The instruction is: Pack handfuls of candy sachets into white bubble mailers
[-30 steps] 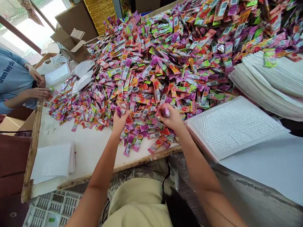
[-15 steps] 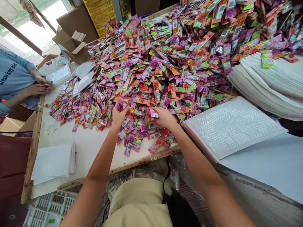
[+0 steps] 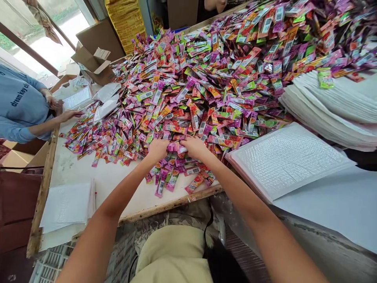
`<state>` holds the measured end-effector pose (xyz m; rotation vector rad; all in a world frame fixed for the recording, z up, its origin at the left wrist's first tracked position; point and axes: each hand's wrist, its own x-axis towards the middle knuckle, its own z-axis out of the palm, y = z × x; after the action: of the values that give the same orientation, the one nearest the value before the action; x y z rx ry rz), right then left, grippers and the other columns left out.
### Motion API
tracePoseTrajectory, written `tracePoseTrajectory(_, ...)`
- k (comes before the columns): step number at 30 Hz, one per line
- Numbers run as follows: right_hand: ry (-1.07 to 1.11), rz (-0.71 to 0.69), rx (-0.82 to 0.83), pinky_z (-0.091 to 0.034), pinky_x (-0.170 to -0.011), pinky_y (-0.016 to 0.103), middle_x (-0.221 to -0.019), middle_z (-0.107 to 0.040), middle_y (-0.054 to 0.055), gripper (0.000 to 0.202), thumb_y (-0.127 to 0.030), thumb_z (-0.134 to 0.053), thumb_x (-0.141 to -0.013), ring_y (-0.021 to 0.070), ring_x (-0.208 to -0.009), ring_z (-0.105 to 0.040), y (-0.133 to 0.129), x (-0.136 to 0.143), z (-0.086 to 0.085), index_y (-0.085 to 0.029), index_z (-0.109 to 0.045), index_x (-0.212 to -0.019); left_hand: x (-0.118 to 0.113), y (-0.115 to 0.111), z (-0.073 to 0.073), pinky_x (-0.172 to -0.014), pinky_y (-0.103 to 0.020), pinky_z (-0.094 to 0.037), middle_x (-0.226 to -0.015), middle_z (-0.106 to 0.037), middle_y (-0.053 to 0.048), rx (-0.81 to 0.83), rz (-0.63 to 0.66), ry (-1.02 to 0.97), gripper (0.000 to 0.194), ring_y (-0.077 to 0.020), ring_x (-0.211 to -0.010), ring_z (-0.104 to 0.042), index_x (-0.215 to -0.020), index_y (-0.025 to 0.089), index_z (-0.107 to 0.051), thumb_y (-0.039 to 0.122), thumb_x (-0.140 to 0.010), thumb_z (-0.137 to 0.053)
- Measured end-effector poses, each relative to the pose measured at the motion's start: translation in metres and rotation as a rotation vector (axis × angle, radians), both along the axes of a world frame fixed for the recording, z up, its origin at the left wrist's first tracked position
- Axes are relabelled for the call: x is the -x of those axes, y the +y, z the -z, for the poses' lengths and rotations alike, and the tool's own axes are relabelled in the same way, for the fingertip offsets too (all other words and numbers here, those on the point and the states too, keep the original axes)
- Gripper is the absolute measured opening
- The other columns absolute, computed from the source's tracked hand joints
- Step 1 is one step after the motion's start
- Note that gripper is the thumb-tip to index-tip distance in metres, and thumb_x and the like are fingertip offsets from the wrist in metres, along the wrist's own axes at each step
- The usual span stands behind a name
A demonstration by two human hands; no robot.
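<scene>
A big heap of small printed stick sachets [image 3: 182, 94] in pink, purple, green and orange covers the table. At its front edge my left hand [image 3: 158, 150] is closed, with a pink-purple sachet [image 3: 173, 147] showing beside its fingertips. My right hand [image 3: 194, 147], a short way to the right, is closed round sachets whose pale end [image 3: 182, 149] sticks out toward the left hand. The two hands nearly meet, and their fingers hide how many sachets each has. Several loose sachets [image 3: 172, 180] lie below them near the table's wooden edge [image 3: 176, 202].
White bubble mailers [image 3: 290, 161] lie at right, with a thicker mailer stack [image 3: 330, 106] behind. More mailers [image 3: 66, 204] lie front left. At left a co-worker's hand [image 3: 69, 115] touches the heap near an open carton [image 3: 97, 67]. Another person's hand [image 3: 216, 4] shows at the back.
My hands have come closer together, the left moving right and down, the right slightly left. The co-worker's hand has reached out toward the heap. The view has shifted a little.
</scene>
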<state>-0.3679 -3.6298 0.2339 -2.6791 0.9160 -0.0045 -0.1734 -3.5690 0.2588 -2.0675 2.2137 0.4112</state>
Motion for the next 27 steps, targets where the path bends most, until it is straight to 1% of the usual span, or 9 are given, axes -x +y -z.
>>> tracePoseTrajectory(3, -0.346, 0.123, -0.117, -0.046, -0.086, 0.038, -0.105, -0.062, 0.013, 0.023, -0.014, -0.061, -0.073, 0.0274, -0.103, -0.059, 0.009, 0.023, 0.0, -0.017, -0.064, -0.095, -0.013, 0.02, -0.008, -0.086, -0.039, -0.045, -0.096, -0.068, -0.012, 0.215, -0.117, 0.136, 0.014, -0.0294, -0.097, -0.062, -0.089, 0.02, -0.066, 0.018, -0.076, -0.061)
tracePoseTrajectory(6, -0.878, 0.414, -0.261, -0.048, -0.089, 0.038, -0.103, -0.062, 0.009, 0.017, -0.03, -0.06, -0.078, 0.0234, -0.098, -0.061, 0.006, 0.045, -0.003, -0.02, -0.058, -0.092, -0.023, 0.031, -0.017, -0.087, -0.038, -0.045, -0.104, -0.065, -0.01, 0.419, -0.158, 0.316, 0.017, -0.0271, -0.101, -0.059, -0.09, 0.02, -0.062, 0.018, -0.074, -0.063)
tracePoseTrajectory(8, -1.085, 0.636, -0.293, -0.048, -0.09, 0.039, -0.101, -0.063, 0.007, 0.024, -0.038, -0.06, -0.08, 0.0221, -0.095, -0.061, -0.007, 0.048, -0.005, -0.021, -0.055, -0.096, -0.019, 0.021, -0.019, -0.084, -0.036, -0.045, -0.099, -0.065, -0.009, 0.418, -0.134, 0.348, 0.018, -0.0257, -0.095, -0.06, -0.092, 0.019, -0.061, 0.016, -0.074, -0.062)
tracePoseTrajectory(10, -1.098, 0.802, -0.273, -0.049, -0.089, 0.04, -0.098, -0.064, 0.006, 0.035, -0.043, -0.067, -0.074, 0.0224, -0.091, -0.061, -0.029, 0.04, -0.006, -0.02, -0.054, -0.098, -0.007, -0.001, -0.015, -0.083, -0.037, -0.043, -0.095, -0.066, -0.009, 0.371, -0.078, 0.274, 0.022, -0.0262, -0.093, -0.061, -0.098, 0.018, -0.061, 0.014, -0.076, -0.061)
tracePoseTrajectory(12, -0.949, 0.897, -0.24, -0.049, -0.087, 0.043, -0.093, -0.064, 0.006, 0.045, -0.045, -0.075, -0.064, 0.0246, -0.089, -0.06, -0.051, 0.024, -0.008, -0.019, -0.054, -0.096, 0.01, -0.029, -0.009, -0.087, -0.039, -0.04, -0.103, -0.068, -0.013, 0.32, -0.007, 0.13, 0.033, -0.0287, -0.099, -0.061, -0.111, 0.015, -0.061, 0.009, -0.078, -0.056)
tracePoseTrajectory(16, -0.519, 0.975, -0.201, -0.049, -0.084, 0.046, -0.083, -0.063, 0.009, 0.034, -0.037, -0.073, -0.062, 0.0297, -0.087, -0.061, -0.075, -0.003, -0.014, -0.019, -0.054, -0.082, 0.034, -0.066, -0.003, -0.088, -0.042, -0.038, -0.103, -0.068, -0.019, 0.164, 0.054, -0.095, 0.032, -0.0318, -0.102, -0.062, -0.107, 0.009, -0.064, 0.003, -0.079, -0.049)
tracePoseTrajectory(19, -0.557, 0.974, -0.21, -0.049, -0.082, 0.043, -0.079, -0.062, 0.007, 0.023, -0.035, -0.066, -0.066, 0.0269, -0.082, -0.061, -0.072, 0.002, -0.015, -0.02, -0.053, -0.076, 0.031, -0.055, -0.01, -0.088, -0.043, -0.04, -0.099, -0.069, -0.017, 0.234, 0.005, -0.027, 0.019, -0.0314, -0.098, -0.062, -0.094, 0.012, -0.067, 0.01, -0.078, -0.057)
tracePoseTrajectory(23, -0.969, 0.927, -0.321, -0.051, -0.079, 0.04, -0.079, -0.062, 0.002, 0.028, -0.038, -0.067, -0.061, 0.022, -0.077, -0.059, -0.055, 0.033, -0.006, -0.02, -0.055, -0.079, 0.007, -0.009, -0.024, -0.087, -0.038, -0.045, -0.101, -0.068, -0.012, 0.513, -0.187, 0.386, 0.01, -0.0272, -0.101, -0.061, -0.084, 0.016, -0.066, 0.02, -0.075, -0.067)
tracePoseTrajectory(27, -1.206, 0.845, -0.471, -0.052, -0.082, 0.041, -0.086, -0.064, 0.003, 0.04, -0.042, -0.073, -0.059, 0.0212, -0.081, -0.061, -0.041, 0.048, 0.003, -0.019, -0.058, -0.087, -0.02, 0.01, -0.032, -0.074, -0.031, -0.051, -0.088, -0.069, -0.006, 0.607, -0.596, 0.9, 0.025, -0.0199, -0.08, -0.064, -0.088, 0.016, -0.066, 0.033, -0.072, -0.074)
